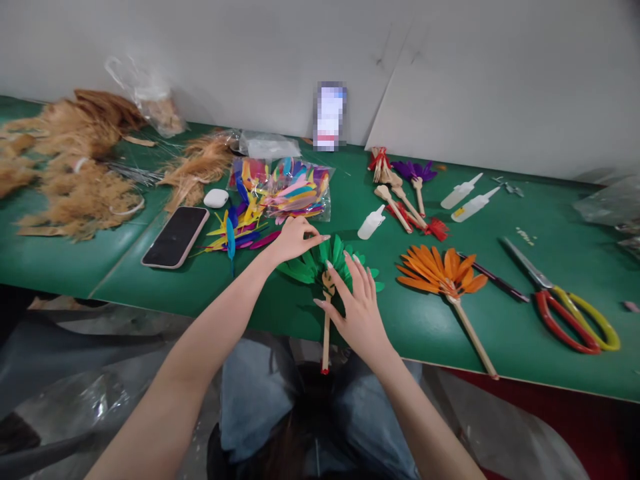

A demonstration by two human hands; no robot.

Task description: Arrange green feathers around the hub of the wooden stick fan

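Note:
A green feather fan (313,264) on a thin wooden stick (326,340) lies at the near edge of the green table (200,280), its stick hanging over the edge. My left hand (296,239) pinches a green feather at the fan's upper left. My right hand (356,303) rests flat over the fan's right side, fingers stretched out and pressing the feathers near the stick's top.
An orange feather fan (440,273) lies to the right, then red and yellow scissors (565,307). Glue bottles (371,223), finished fans (405,183), a bag of coloured feathers (295,188), a phone (176,236), an earbud case (216,198) and tan fibre piles (75,173) lie further back.

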